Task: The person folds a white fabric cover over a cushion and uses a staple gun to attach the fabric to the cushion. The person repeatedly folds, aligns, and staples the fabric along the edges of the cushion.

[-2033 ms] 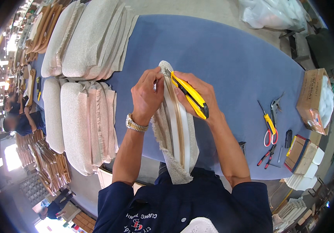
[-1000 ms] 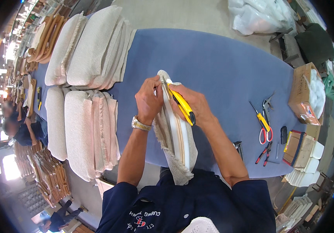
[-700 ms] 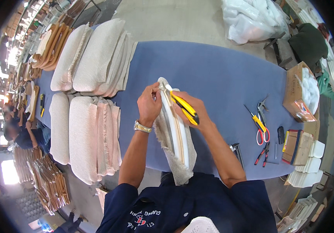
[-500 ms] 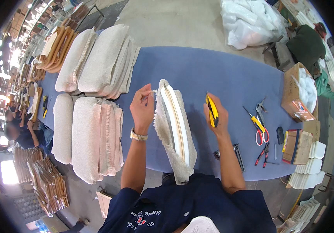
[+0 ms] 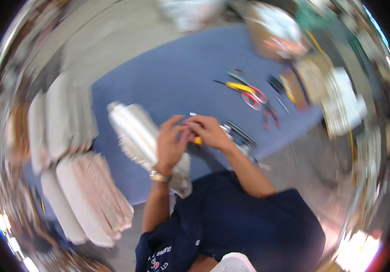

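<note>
My left hand (image 5: pixel 171 140), with a gold watch on the wrist, meets my right hand (image 5: pixel 207 131) over the blue-covered table. My right hand is closed around a utility knife (image 5: pixel 197 141); only a bit of its yellow body shows under the fingers. My left fingers are bent in against the right ones, and whatever they pinch is hidden and blurred. Beneath and beside my left forearm lies a long cushion piece (image 5: pixel 136 129), a white padded core in light beige fabric with a ragged edge. Neither hand grips it.
On the blue table (image 5: pixel 158 81), stacks of beige padded pieces (image 5: pixel 88 195) stand at the left. Yellow-handled tools and red-handled scissors (image 5: pixel 252 100), red-handled pliers (image 5: pixel 271 117) and a dark metal tool (image 5: pixel 240 134) lie to the right. A cardboard box (image 5: pixel 260 38) holds white stuffing.
My hands have come together from either side of the cushion piece, the right one bringing the knife leftward. The whole view has turned, so the table sits at a slant and everything is blurred.
</note>
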`<control>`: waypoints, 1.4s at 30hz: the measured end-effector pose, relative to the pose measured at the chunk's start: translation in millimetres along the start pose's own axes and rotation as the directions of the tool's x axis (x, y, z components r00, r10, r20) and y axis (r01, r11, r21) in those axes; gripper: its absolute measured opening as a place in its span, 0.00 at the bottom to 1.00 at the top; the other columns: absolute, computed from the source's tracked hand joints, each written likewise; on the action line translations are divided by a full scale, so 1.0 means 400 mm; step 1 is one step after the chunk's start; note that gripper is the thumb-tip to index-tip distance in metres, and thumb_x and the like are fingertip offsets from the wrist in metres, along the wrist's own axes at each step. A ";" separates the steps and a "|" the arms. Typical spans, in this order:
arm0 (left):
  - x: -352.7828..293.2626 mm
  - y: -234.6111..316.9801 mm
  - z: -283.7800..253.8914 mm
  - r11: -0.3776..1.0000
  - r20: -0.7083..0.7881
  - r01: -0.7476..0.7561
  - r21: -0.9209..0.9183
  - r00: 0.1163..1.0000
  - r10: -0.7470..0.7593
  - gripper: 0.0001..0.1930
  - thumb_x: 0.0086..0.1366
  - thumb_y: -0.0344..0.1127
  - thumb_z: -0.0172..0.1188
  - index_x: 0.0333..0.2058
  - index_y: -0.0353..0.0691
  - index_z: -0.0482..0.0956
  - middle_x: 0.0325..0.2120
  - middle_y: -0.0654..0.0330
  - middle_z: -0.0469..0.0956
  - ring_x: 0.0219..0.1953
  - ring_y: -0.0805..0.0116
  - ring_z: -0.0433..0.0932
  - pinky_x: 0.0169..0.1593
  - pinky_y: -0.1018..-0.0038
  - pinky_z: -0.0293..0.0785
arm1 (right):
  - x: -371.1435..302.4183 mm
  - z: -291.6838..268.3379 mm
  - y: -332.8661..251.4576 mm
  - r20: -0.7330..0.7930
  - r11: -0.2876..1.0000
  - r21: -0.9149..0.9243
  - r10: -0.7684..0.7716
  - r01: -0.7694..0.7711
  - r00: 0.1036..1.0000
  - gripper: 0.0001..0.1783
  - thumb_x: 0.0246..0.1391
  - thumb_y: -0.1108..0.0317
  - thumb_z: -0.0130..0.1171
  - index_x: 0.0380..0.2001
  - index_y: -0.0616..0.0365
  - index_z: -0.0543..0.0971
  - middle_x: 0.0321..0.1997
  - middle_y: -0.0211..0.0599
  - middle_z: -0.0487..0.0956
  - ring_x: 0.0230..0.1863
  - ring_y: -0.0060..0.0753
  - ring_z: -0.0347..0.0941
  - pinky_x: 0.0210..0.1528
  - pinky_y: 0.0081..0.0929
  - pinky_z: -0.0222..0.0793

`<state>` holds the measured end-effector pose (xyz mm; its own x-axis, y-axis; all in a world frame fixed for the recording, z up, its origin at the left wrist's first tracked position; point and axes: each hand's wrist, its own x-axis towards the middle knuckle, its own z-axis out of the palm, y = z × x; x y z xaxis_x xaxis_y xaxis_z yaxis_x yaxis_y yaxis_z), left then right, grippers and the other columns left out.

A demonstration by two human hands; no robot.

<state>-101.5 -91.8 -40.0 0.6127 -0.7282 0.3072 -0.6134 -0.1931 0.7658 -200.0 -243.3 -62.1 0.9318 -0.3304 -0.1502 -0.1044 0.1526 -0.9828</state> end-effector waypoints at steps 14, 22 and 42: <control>-0.122 -0.110 -0.085 0.743 -0.293 0.308 0.595 0.943 -0.157 0.35 0.65 0.45 0.68 0.70 0.49 0.69 0.73 0.39 0.54 0.75 0.42 0.52 0.75 0.47 0.48 | -0.825 -0.463 0.463 -0.897 0.927 0.371 0.343 0.050 0.280 0.11 0.68 0.71 0.55 0.45 0.66 0.82 0.36 0.40 0.85 0.35 0.31 0.84 0.39 0.27 0.83; -0.232 -0.214 -0.170 0.781 -0.449 0.625 0.008 0.700 -0.555 0.49 0.64 0.37 0.70 0.72 0.23 0.48 0.69 0.35 0.61 0.65 0.43 0.69 0.68 0.60 0.67 | -0.797 -0.675 0.593 -0.944 0.816 0.020 0.205 -0.577 0.257 0.13 0.60 0.66 0.62 0.46 0.56 0.85 0.37 0.42 0.87 0.43 0.33 0.85 0.45 0.32 0.80; -0.604 -0.302 0.127 0.028 0.006 0.096 -0.995 0.334 -0.942 0.24 0.76 0.47 0.55 0.60 0.35 0.72 0.54 0.49 0.80 0.55 0.53 0.80 0.60 0.55 0.77 | -0.286 -0.322 0.392 -0.256 0.431 -0.893 -0.254 -0.128 0.933 0.39 0.52 0.70 0.68 0.68 0.40 0.69 0.54 0.41 0.76 0.54 0.50 0.72 0.55 0.47 0.71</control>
<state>-200.7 73.9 -235.4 0.7800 -0.0653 -0.6223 0.5376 0.5788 0.6132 -367.5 -301.4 -213.0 0.8069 -0.5851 0.0815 -0.4746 -0.7242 -0.5003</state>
